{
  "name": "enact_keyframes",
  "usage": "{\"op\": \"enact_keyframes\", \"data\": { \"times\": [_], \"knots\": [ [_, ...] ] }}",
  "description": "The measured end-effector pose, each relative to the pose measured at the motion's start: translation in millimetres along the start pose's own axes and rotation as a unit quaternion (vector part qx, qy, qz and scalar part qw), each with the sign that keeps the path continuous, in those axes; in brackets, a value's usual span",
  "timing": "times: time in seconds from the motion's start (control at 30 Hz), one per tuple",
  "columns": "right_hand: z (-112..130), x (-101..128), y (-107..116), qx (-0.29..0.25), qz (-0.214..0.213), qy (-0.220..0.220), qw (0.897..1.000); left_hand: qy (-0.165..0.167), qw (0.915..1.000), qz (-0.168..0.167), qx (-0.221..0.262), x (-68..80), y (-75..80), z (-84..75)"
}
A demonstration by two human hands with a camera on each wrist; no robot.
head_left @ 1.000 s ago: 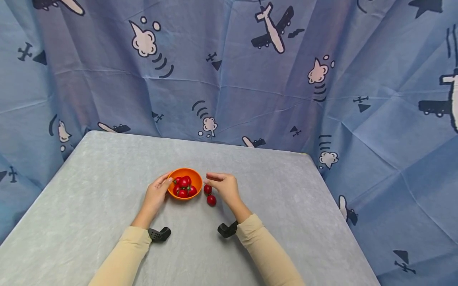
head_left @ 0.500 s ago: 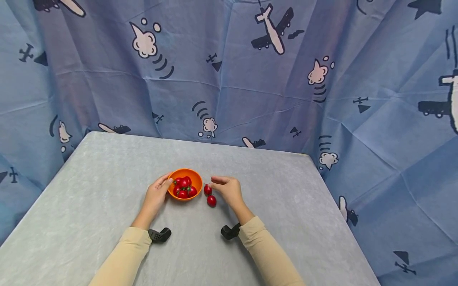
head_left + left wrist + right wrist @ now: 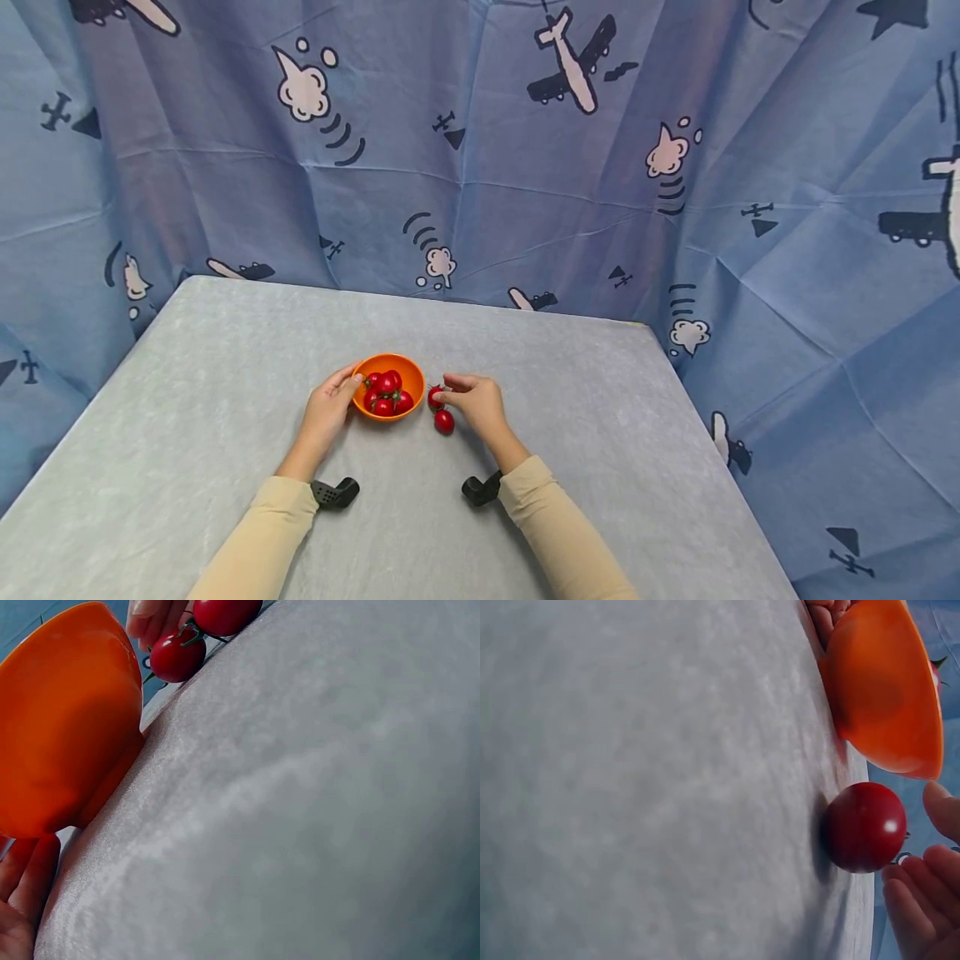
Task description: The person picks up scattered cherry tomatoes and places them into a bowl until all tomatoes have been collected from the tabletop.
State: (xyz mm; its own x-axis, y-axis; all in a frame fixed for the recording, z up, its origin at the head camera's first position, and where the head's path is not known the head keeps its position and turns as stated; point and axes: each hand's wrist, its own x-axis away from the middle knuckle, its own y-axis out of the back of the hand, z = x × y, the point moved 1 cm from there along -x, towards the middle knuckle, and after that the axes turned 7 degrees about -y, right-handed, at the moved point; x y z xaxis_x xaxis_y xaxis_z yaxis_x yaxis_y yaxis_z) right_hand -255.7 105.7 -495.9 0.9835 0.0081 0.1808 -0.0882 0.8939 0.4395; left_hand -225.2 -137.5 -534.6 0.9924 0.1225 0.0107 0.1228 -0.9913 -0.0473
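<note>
On the left, my left hand (image 3: 327,407) holds an orange bowl (image 3: 412,377) by its side, the thumb over its rim. Several red cherry tomatoes (image 3: 385,406) with green stems lie inside it. Two more tomatoes rest on the cloth just right of the bowl: a farther one (image 3: 434,399) and a nearer one (image 3: 444,422). My right hand (image 3: 482,406) is at the farther tomato, its thumb over part of it and the fingers apart. In the right wrist view, the near tomato (image 3: 864,827) stands in front of the fingers and hides the other.
A pale grey cloth (image 3: 600,433) covers the table. Behind it hangs a blue curtain (image 3: 495,225) printed with airplanes. Black wrist devices (image 3: 335,493) are strapped on both wrists, below beige sleeves (image 3: 570,521).
My right hand first draws back right from beside the bowl's rim, then lowers so its thumb comes over the farther tomato. The left hand and the bowl stay in place.
</note>
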Motion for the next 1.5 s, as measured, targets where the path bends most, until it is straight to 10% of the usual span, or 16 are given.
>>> {"op": "enact_keyframes", "data": {
  "times": [1.03,1.5],
  "knots": [
    [1.2,-4.4,-16.8,0.069,-0.038,-0.014,0.997,0.006,1.0000,-0.005,0.003,-1.7,0.5,3.0],
    [18.6,-7.4,-6.3,0.017,-0.064,-0.005,0.998,0.003,1.0000,-0.007,0.001,-2.4,0.6,3.4]
  ]
}}
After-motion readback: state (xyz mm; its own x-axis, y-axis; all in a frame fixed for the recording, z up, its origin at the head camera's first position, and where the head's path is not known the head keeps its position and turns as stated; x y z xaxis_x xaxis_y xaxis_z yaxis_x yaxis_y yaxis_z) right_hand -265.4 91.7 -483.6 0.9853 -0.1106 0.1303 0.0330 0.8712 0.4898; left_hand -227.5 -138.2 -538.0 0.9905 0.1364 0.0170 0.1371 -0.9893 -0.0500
